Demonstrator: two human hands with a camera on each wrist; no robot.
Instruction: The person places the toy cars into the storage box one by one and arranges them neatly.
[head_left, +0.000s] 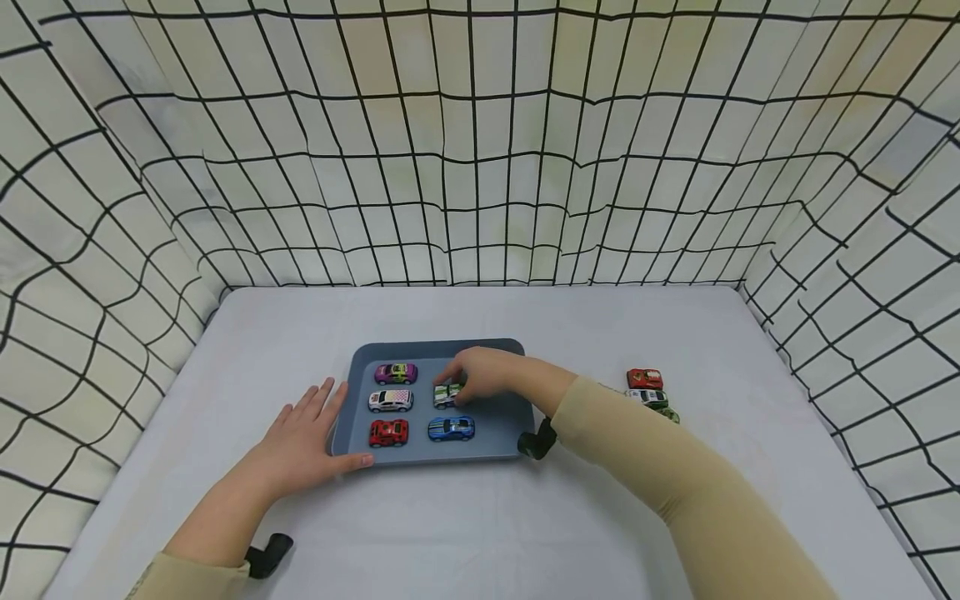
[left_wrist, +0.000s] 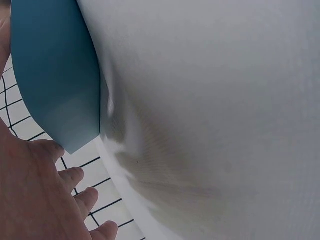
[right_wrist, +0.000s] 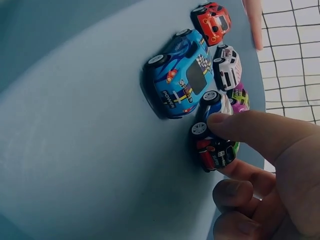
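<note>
My right hand reaches into a blue-grey tray and pinches a small multicoloured toy car between thumb and fingers. In the right wrist view that car is tipped, with two wheels facing the camera. Just in front of it sits a blue toy car. A purple car, a white car and a red car stand in a column along the tray's left side. My left hand lies with fingers spread at the tray's left edge, its thumb by the front left corner.
Right of the tray, beyond my right forearm, a red toy car, a white-and-green one and a partly hidden green one sit close together on the white table. Black netting over white sheeting surrounds the table's back and sides.
</note>
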